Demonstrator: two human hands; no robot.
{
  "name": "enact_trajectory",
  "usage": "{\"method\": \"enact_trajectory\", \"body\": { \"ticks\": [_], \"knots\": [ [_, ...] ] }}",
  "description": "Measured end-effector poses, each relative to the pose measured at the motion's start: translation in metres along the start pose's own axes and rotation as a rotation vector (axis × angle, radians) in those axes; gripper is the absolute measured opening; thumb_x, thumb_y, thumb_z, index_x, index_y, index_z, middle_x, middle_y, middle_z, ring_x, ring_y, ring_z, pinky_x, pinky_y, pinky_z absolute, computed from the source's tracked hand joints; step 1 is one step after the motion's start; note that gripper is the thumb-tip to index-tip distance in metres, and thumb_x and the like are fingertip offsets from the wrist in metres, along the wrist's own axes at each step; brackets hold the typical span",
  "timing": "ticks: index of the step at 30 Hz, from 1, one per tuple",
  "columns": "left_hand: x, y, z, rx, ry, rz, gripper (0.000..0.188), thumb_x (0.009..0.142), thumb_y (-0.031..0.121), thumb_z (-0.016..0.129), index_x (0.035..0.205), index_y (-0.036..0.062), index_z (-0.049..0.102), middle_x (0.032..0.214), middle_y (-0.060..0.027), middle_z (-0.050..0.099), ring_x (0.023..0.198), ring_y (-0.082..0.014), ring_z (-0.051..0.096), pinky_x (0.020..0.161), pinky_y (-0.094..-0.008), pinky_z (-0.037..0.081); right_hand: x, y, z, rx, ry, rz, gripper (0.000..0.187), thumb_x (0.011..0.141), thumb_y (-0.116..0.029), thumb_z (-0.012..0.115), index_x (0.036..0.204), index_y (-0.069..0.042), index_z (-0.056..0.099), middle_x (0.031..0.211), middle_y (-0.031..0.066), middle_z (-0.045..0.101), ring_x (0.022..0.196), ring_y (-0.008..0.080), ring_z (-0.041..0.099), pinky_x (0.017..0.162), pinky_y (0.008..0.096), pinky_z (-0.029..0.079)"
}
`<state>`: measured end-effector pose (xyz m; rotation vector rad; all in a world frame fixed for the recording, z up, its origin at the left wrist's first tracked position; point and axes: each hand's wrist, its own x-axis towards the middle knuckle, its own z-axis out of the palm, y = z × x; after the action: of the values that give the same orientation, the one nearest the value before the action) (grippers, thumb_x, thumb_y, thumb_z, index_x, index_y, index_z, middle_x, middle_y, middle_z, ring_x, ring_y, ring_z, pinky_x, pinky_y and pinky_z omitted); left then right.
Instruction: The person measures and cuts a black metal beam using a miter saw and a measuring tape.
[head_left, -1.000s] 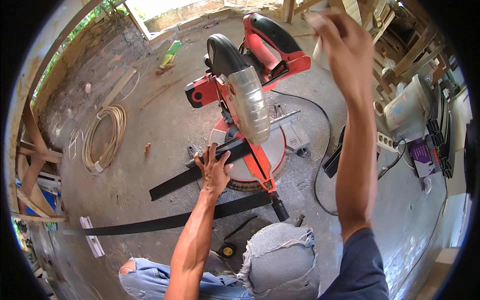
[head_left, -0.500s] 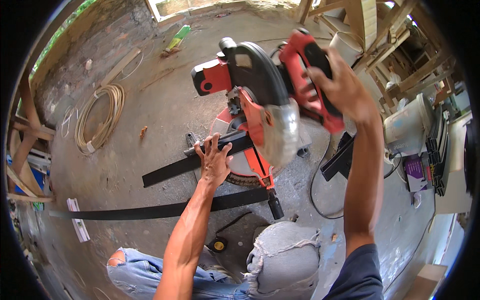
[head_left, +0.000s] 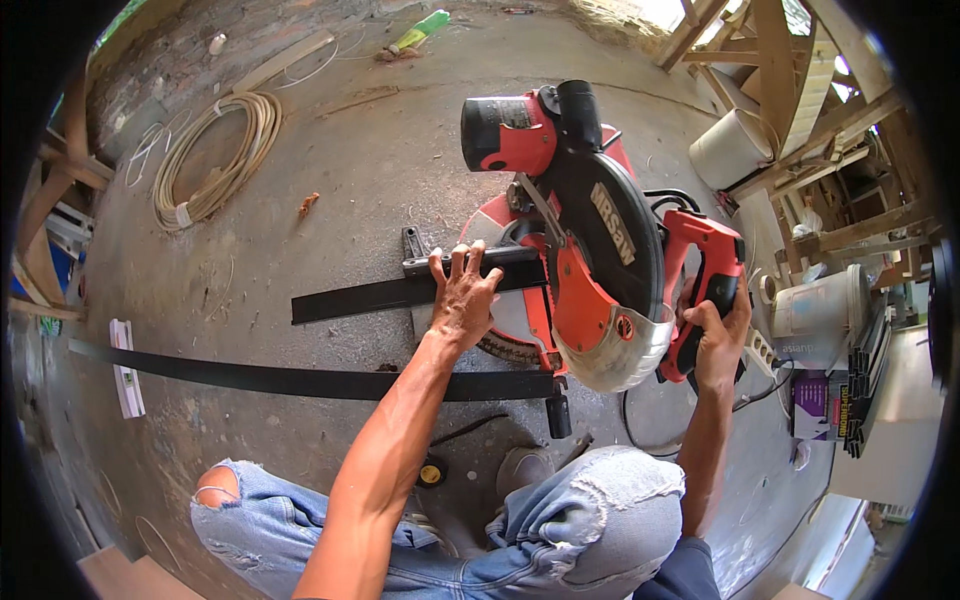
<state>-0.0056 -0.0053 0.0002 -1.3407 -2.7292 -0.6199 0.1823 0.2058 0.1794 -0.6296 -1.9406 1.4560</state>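
Observation:
A red and black mitre saw (head_left: 590, 215) stands on the concrete floor in front of me. My right hand (head_left: 715, 335) grips its red handle (head_left: 705, 285), with the saw head lowered over the table. My left hand (head_left: 462, 298) presses flat, fingers spread, on a black flat bar (head_left: 370, 296) lying across the saw's table against the fence. A second, longer black bar (head_left: 300, 380) lies on the floor nearer to me. My knees in torn jeans (head_left: 590, 510) are at the bottom.
A coil of pale hose (head_left: 215, 155) lies at the left. A small yellow tape measure (head_left: 432, 472) sits by my foot. White buckets (head_left: 730, 150), a power strip (head_left: 760, 350) and wooden frames (head_left: 790, 60) crowd the right side. A black cable (head_left: 640, 440) runs on the floor.
My right hand went from raised in the air to gripping the saw handle and has brought the saw head down toward the bar. The left hand stayed on the bar.

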Motion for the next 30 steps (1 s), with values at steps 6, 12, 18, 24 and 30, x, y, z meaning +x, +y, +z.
{"method": "enact_trajectory", "body": {
  "ticks": [6, 12, 18, 24, 30],
  "knots": [
    [0.0009, -0.0004, 0.0013, 0.007, 0.003, 0.006, 0.042, 0.073, 0.021, 0.082, 0.113, 0.0146, 0.071, 0.139, -0.0122, 0.04, 0.134, -0.0321, 0.032, 0.109, -0.064, 0.015, -0.0029, 0.0053, 0.0006, -0.015, 0.066, -0.002, 0.051, 0.074, 0.008, 0.051, 0.124, 0.003, 0.05, 0.083, 0.0088, 0.06, 0.067, 0.0125, 0.056, 0.061, 0.0245, 0.048],
    [0.0006, -0.0014, 0.0034, 0.003, 0.021, 0.013, 0.042, 0.073, 0.022, 0.082, 0.113, 0.0143, 0.07, 0.14, -0.012, 0.041, 0.135, -0.032, 0.032, 0.109, -0.0643, 0.016, -0.0001, 0.0032, 0.0, 0.002, 0.045, 0.005, 0.047, 0.073, 0.008, 0.051, 0.12, 0.003, 0.052, 0.081, 0.0088, 0.06, 0.067, 0.0128, 0.057, 0.06, 0.0252, 0.047],
    [-0.0003, -0.0012, 0.0023, 0.001, 0.011, 0.01, 0.044, 0.073, 0.022, 0.083, 0.114, 0.0131, 0.07, 0.14, -0.0122, 0.041, 0.135, -0.0318, 0.032, 0.109, -0.0643, 0.015, 0.0034, 0.0023, 0.0005, 0.014, 0.047, 0.001, 0.047, 0.073, 0.008, 0.052, 0.12, 0.004, 0.053, 0.081, 0.0081, 0.06, 0.064, 0.0123, 0.056, 0.06, 0.0252, 0.047],
    [-0.0008, -0.0012, 0.0018, -0.002, 0.026, 0.019, 0.044, 0.072, 0.019, 0.083, 0.114, 0.0125, 0.07, 0.141, -0.0121, 0.041, 0.136, -0.0315, 0.032, 0.108, -0.0638, 0.015, 0.0031, 0.0036, -0.0061, -0.015, -0.003, 0.007, 0.047, 0.074, 0.005, 0.054, 0.121, 0.003, 0.054, 0.09, 0.0097, 0.064, 0.076, 0.0167, 0.06, 0.07, 0.0288, 0.05],
    [-0.0016, -0.0031, 0.0036, 0.01, 0.031, 0.02, 0.044, 0.072, 0.017, 0.082, 0.114, 0.0114, 0.07, 0.14, -0.0121, 0.042, 0.135, -0.0316, 0.033, 0.108, -0.063, 0.016, 0.0031, 0.0005, 0.0015, 0.002, 0.053, 0.01, 0.048, 0.073, 0.009, 0.051, 0.12, 0.003, 0.054, 0.079, 0.0069, 0.06, 0.064, 0.0112, 0.056, 0.06, 0.0245, 0.047]
  ]
}}
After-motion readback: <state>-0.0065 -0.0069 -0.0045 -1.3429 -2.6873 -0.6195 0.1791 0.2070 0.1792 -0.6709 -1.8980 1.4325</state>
